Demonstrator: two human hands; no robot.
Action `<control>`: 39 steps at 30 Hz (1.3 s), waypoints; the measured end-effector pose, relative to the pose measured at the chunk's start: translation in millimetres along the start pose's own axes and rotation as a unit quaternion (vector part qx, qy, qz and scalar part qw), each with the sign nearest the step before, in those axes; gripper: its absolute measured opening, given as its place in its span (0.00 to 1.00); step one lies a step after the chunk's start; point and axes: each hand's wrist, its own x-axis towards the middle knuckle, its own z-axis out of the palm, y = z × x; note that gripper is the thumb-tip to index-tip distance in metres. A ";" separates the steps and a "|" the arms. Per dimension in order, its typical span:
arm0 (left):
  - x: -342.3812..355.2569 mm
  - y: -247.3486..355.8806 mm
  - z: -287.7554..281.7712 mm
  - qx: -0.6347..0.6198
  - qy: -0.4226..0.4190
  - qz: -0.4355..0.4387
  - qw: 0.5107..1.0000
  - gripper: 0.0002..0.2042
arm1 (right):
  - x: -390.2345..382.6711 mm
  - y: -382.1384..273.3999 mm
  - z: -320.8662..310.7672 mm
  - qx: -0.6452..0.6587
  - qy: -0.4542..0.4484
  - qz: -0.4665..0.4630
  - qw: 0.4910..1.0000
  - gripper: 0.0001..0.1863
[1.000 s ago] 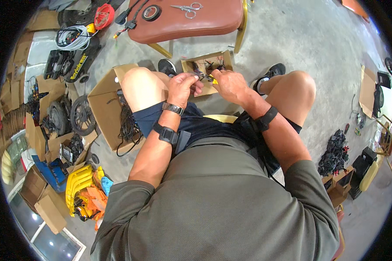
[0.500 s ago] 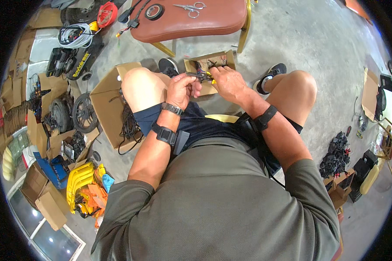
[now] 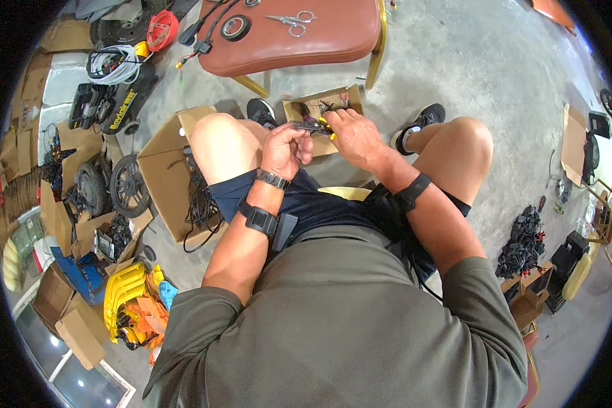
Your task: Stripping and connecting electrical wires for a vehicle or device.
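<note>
My right hand (image 3: pixel 355 139) is closed around wire-cutting pliers (image 3: pixel 311 126) with dark jaws and yellow handles. The jaws point left, toward my left hand (image 3: pixel 285 148). That hand is closed, thumb and fingers pinched beside the jaw tips; what it grips, if anything, is too small to make out. Just beyond both hands, between my feet, a small open cardboard box (image 3: pixel 353 100) holds thin dark and reddish wires. My hands partly cover its near side.
Ahead stands a brown padded seat (image 3: pixel 285 51) bearing scissors (image 3: pixel 296 28), black tape (image 3: pixel 236 28) and cables. A larger carton (image 3: pixel 160 160) with black cables (image 3: pixel 200 197) sits by my left knee. Wheels (image 3: pixel 129 185) and yellow parts (image 3: pixel 124 289) lie left; a black cable pile (image 3: pixel 521 241) lies right.
The view has shifted slightly, so the seat appears a little lower and further left. My hands and the pliers keep nearly the same pose over the small box.
</note>
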 end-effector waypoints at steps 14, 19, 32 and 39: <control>-6.1 0.7 -1.6 0.010 0.009 0.043 0.999 0.06 | 8.1 -6.7 -3.8 -0.011 -0.002 -0.023 1.000 0.12; -3.7 -3.8 2.8 0.109 0.068 0.100 0.987 0.06 | 6.9 -7.4 -4.8 -0.029 -0.033 0.010 0.999 0.11; -3.0 -5.6 5.5 0.178 0.085 0.101 0.975 0.05 | 0.5 -7.5 -7.0 -0.036 -0.079 0.027 0.996 0.11; -1.4 -2.8 -1.5 0.111 0.076 0.035 0.990 0.05 | 1.3 -7.3 -4.0 -0.051 -0.058 0.000 0.997 0.13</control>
